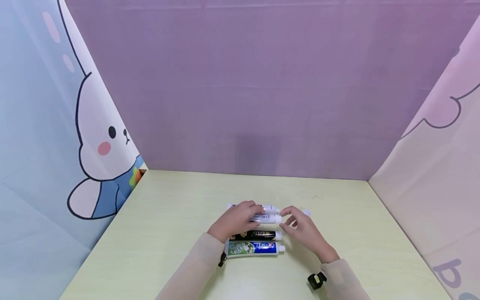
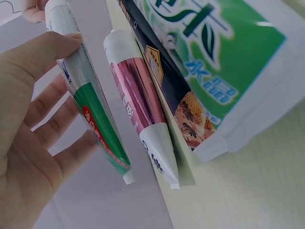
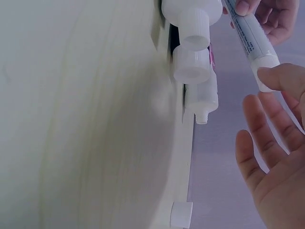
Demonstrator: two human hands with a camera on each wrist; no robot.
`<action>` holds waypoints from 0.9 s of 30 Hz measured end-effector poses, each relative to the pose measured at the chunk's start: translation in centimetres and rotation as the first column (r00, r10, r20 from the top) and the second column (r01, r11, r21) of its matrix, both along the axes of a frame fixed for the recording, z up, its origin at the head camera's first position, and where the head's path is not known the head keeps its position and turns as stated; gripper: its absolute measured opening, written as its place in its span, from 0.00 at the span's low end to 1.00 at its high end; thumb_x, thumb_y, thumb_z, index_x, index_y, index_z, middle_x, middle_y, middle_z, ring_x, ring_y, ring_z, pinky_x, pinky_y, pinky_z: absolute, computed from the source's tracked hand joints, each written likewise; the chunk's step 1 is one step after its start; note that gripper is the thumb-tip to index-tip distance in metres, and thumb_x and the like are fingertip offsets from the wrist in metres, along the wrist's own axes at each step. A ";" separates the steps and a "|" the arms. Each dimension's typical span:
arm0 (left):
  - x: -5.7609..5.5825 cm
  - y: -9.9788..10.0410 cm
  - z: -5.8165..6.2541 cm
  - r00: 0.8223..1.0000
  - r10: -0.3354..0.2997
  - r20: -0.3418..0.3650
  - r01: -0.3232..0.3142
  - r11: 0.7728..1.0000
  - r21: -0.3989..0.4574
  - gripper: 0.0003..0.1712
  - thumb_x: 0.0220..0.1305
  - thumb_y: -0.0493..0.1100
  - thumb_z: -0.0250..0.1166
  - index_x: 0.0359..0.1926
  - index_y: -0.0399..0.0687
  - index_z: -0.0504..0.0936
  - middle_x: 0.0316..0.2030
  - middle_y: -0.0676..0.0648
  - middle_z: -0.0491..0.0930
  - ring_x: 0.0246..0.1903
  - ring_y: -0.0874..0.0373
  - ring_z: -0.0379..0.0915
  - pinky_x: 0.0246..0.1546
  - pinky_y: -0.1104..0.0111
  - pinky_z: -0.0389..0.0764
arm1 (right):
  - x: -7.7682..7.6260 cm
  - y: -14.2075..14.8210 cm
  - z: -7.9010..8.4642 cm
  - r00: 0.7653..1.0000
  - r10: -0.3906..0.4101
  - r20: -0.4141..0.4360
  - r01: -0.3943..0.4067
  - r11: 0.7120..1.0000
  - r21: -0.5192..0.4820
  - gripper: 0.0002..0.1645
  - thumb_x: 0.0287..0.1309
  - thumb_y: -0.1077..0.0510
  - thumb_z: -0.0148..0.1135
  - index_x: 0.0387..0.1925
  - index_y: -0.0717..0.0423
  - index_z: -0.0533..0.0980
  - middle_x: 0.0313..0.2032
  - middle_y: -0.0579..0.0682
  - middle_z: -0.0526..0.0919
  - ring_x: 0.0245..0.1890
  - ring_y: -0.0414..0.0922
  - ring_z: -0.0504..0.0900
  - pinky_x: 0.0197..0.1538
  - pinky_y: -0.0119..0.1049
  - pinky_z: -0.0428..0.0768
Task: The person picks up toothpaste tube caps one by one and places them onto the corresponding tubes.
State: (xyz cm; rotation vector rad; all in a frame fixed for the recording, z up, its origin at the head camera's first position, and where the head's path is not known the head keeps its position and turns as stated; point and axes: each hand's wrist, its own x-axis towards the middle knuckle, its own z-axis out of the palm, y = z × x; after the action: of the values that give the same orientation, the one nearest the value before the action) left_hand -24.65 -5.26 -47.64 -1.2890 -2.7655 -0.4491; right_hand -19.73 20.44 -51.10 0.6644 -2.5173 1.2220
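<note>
My left hand (image 1: 235,219) holds a slim white toothpaste tube (image 2: 97,112) with a green lower part, the thumb across its upper side. It is raised off the table, its white cap (image 3: 264,71) toward my right hand (image 1: 305,234). Right thumb and forefinger pinch that cap, while the other fingers spread below it. Beyond the held tube lies a white and pink toothpaste tube (image 2: 139,95), whose bare nozzle (image 3: 202,117) shows in the right wrist view. Nearer me lie a black toothpaste tube (image 1: 258,236) and a larger green and blue toothpaste tube (image 1: 253,248), both with caps toward the right.
A loose white cap (image 1: 306,212) stands on the pale table (image 1: 180,200), right of the tubes. Behind the table hangs a purple cloth (image 1: 240,83); printed cloths (image 1: 33,166) close off both sides.
</note>
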 end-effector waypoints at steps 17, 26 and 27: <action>-0.1 -0.4 -0.2 1.000 -0.013 -0.010 0.013 1.000 0.019 0.22 0.66 0.49 0.70 0.59 0.53 0.80 0.47 0.53 0.79 0.41 0.64 0.73 0.44 0.72 0.79 | 0.3 -0.5 0.3 0.989 -0.062 0.135 0.061 0.998 0.010 0.10 0.66 0.56 0.66 0.47 0.52 0.78 0.36 0.45 0.83 0.32 0.43 0.81 0.37 0.35 0.82; -0.2 -0.3 -0.5 1.000 -0.008 -0.017 0.008 1.000 0.000 0.22 0.68 0.51 0.68 0.60 0.54 0.80 0.48 0.53 0.79 0.42 0.64 0.73 0.45 0.72 0.79 | 0.2 -0.4 0.1 0.981 -0.037 0.191 0.041 0.999 -0.014 0.24 0.64 0.54 0.69 0.58 0.56 0.73 0.46 0.50 0.82 0.37 0.44 0.82 0.40 0.36 0.82; -0.2 -0.3 -0.5 1.000 -0.005 -0.016 0.005 1.000 -0.002 0.22 0.68 0.52 0.68 0.60 0.54 0.80 0.48 0.53 0.79 0.42 0.64 0.73 0.45 0.71 0.79 | 0.1 -0.4 0.1 0.981 -0.034 0.190 0.038 0.999 -0.018 0.25 0.63 0.55 0.70 0.58 0.56 0.73 0.47 0.50 0.82 0.37 0.44 0.82 0.40 0.36 0.82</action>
State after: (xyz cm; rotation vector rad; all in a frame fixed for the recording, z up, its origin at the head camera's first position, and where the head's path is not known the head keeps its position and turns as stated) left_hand -24.83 -5.55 -48.09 -1.2950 -2.7508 -0.4352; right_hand -19.62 20.06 -50.95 0.5165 -2.6514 1.3569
